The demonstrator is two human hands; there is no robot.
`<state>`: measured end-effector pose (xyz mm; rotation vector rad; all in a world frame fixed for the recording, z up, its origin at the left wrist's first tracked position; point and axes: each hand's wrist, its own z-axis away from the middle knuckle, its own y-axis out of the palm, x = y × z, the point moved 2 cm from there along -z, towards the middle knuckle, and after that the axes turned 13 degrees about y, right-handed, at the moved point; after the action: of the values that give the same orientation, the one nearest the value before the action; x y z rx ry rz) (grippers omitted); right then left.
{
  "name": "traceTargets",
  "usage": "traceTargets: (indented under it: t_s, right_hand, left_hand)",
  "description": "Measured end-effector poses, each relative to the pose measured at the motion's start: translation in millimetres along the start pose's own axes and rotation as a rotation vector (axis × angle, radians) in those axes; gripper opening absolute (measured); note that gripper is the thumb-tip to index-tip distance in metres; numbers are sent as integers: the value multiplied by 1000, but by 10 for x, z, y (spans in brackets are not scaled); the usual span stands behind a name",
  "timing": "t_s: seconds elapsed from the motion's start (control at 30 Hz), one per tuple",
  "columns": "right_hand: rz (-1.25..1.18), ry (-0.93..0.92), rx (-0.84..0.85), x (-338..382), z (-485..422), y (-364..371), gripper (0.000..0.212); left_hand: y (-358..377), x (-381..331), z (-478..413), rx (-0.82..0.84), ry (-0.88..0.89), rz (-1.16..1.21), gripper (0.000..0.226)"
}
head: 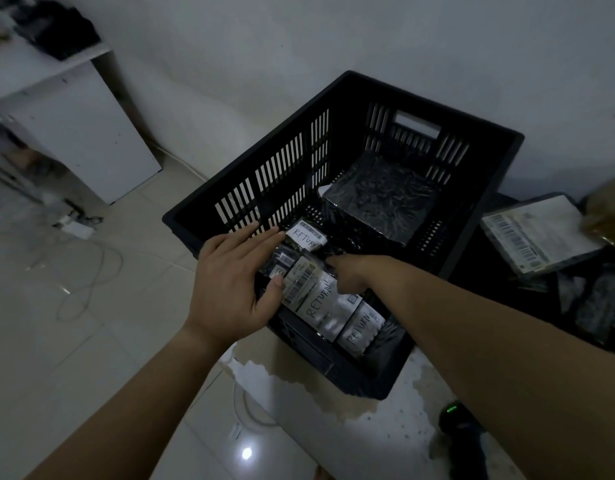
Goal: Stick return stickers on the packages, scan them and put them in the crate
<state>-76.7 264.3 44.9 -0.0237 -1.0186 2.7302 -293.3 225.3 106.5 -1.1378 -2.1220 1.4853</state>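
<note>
Head view: our left hand (233,282) lies flat, fingers straight, against packages (359,329) in the crate (437,109). Between our hands one package (311,292) leans, long axis running away from us, RETURN sticker (319,301) upward. Our right hand (349,277) touches it; we cannot tell its grip.

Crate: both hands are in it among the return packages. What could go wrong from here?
1. The crate seems to overhang the table on the left; the left hand pressing there might tip it.
2. The labelled packages stand tightly on edge; the right hand pushing between them could crease a RETURN sticker.
3. The scanner lies by the right forearm and may be knocked.
</note>
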Motion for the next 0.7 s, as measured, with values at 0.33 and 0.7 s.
traceTargets:
  t_s: [0.33, 0.7]
  right_hand:
    - [43, -63, -168, -69, 414, -209, 56]
    - [-2, -193, -559, -839, 1761, 167, 52]
  left_hand:
    - [-65, -19, -3, 66, -15, -1, 60]
    - [-182, -200, -176, 345, 27, 74, 71]
